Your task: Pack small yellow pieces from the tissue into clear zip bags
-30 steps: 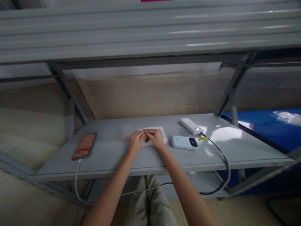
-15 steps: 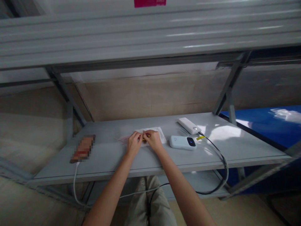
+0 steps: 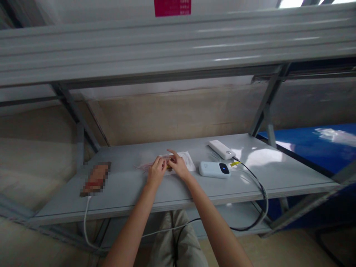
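Left hand (image 3: 156, 171) bunched, right hand (image 3: 179, 166) with index finger raised, any grip unclear; beneath them, a white sheet (image 3: 188, 160) probably corrals small pieces (image 3: 169, 167).

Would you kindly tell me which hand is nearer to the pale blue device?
The right hand: it is to the left of the pale blue device, apart from it. The left hand is farther left, beyond the right.

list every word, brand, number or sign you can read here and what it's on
Nothing is readable.
Magenta label: pale lettering, too blurred.
Light blue device: blue mark on its dark display, too small.
White device: no legible text.
Yellow tag: too small to tell.
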Available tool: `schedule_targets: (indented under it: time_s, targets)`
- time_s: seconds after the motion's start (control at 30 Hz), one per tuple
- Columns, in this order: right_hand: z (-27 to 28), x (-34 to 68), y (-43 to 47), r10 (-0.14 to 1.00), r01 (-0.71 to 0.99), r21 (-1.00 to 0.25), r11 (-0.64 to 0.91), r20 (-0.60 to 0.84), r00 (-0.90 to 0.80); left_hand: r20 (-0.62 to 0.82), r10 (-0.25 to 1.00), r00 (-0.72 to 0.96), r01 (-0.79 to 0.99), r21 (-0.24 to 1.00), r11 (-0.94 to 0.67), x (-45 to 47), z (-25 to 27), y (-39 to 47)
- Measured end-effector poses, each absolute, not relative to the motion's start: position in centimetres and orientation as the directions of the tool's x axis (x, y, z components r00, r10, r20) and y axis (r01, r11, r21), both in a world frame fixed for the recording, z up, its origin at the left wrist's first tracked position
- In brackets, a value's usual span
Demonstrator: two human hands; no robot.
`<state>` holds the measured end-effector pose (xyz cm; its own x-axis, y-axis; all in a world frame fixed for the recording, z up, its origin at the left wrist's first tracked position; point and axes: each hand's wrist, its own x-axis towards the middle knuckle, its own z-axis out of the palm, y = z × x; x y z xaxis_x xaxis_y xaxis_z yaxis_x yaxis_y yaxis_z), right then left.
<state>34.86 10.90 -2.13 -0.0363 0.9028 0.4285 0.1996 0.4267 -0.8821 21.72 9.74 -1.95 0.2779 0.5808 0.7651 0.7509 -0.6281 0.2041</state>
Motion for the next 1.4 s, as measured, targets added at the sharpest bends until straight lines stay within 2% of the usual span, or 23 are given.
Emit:
schedule_targets:
  time_s: [0.07, 0.13, 0.2, 0.27, 0.33, 0.4, 0.43, 0.5, 0.63, 0.8, 0.93, 1.0, 1.07, 1.2, 1.4]
  targets:
    - [-2.3, 35.0, 11.2, 0.913, 0.178, -0.896, 0.408, 0.403, -0.066, 0.753, 0.585, 0.301, 0.733, 0.210, -0.647, 21.9, -1.8, 9.4]
    - [-2.3, 35.2, 11.4, 0.919, 0.129, -0.910, 0.395, 0.390, -0.058, 0.754, 0.593, 0.283, 0.693, 0.266, -0.670, 21.9, -1.7, 9.4]
    - [-2.0, 35.6, 11.5, 0.930, 0.014, -0.930, 0.366, 0.366, -0.032, 0.772, 0.610, 0.178, 0.633, 0.385, -0.672, 21.7, -1.7, 9.8]
    - [-1.7, 35.9, 11.4, 0.945, -0.128, -0.938, 0.321, 0.326, -0.018, 0.739, 0.674, 0.020, 0.520, 0.568, -0.638, 21.5, -2.0, 10.7]
    - [-1.2, 36.0, 11.0, 0.955, -0.251, -0.926, 0.282, 0.296, -0.020, 0.584, 0.810, -0.051, 0.310, 0.780, -0.543, 21.5, -2.4, 11.8]
    - [-0.9, 36.0, 10.7, 0.955, -0.339, -0.902, 0.266, 0.294, -0.033, 0.361, 0.931, 0.056, 0.058, 0.930, -0.364, 21.7, -2.7, 12.6]
    - [-0.8, 36.0, 10.6, 0.954, -0.365, -0.893, 0.263, 0.297, -0.041, 0.275, 0.952, 0.134, -0.047, 0.962, -0.271, 21.8, -2.8, 12.8]
    - [-0.7, 35.8, 10.4, 0.954, -0.378, -0.889, 0.260, 0.297, -0.043, 0.206, 0.951, 0.229, -0.187, 0.968, -0.165, 22.0, -2.7, 13.0]
    - [-0.6, 35.8, 10.5, 0.963, -0.334, -0.909, 0.248, 0.268, -0.012, 0.221, 0.957, 0.190, -0.261, 0.951, -0.167, 21.5, -1.8, 13.2]
    - [-0.8, 36.4, 10.9, 0.965, -0.318, -0.917, 0.241, 0.261, -0.020, 0.186, 0.966, 0.179, -0.186, 0.971, -0.152, 20.2, -0.5, 14.8]
    - [-1.6, 36.9, 11.9, 0.956, -0.310, -0.904, 0.293, 0.284, 0.076, 0.208, 0.965, 0.158, -0.053, 0.978, -0.202, 19.8, 0.7, 16.4]
    - [-2.2, 37.0, 12.5, 0.947, -0.209, -0.928, 0.310, 0.282, 0.150, 0.237, 0.957, 0.169, 0.006, 0.970, -0.241, 19.7, 1.3, 16.9]
    - [-2.9, 37.0, 13.0, 0.936, -0.035, -0.953, 0.301, 0.288, 0.205, 0.268, 0.945, 0.186, 0.042, 0.959, -0.281, 19.7, 1.9, 17.3]
    - [-3.8, 37.0, 13.3, 0.910, 0.277, -0.920, 0.277, 0.344, 0.231, 0.322, 0.926, 0.196, 0.084, 0.935, -0.343, 19.8, 2.4, 17.6]
    - [-4.4, 37.4, 13.2, 0.906, 0.408, -0.893, 0.189, 0.319, 0.278, 0.367, 0.902, 0.227, 0.093, 0.914, -0.395, 20.0, 2.1, 17.3]
